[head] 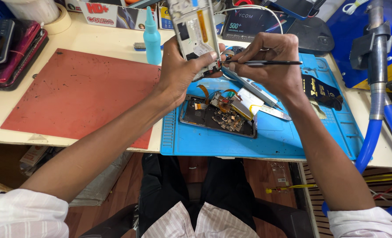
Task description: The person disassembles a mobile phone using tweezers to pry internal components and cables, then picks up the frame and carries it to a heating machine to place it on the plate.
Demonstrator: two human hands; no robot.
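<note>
My left hand grips a white phone frame and holds it upright above the blue work mat. In my right hand is a thin black tool, pinched level, with its tip touching the frame's lower edge. Below both hands, an opened phone body lies flat on the mat with loose circuit parts and orange flex cables piled on it. A slim silver part lies slanted just right of it.
A red mat covers the desk's left side. A teal squeeze bottle stands behind my left hand. Stacked devices sit far left, and black pliers lie on the blue mat's right. A blue hose hangs at right.
</note>
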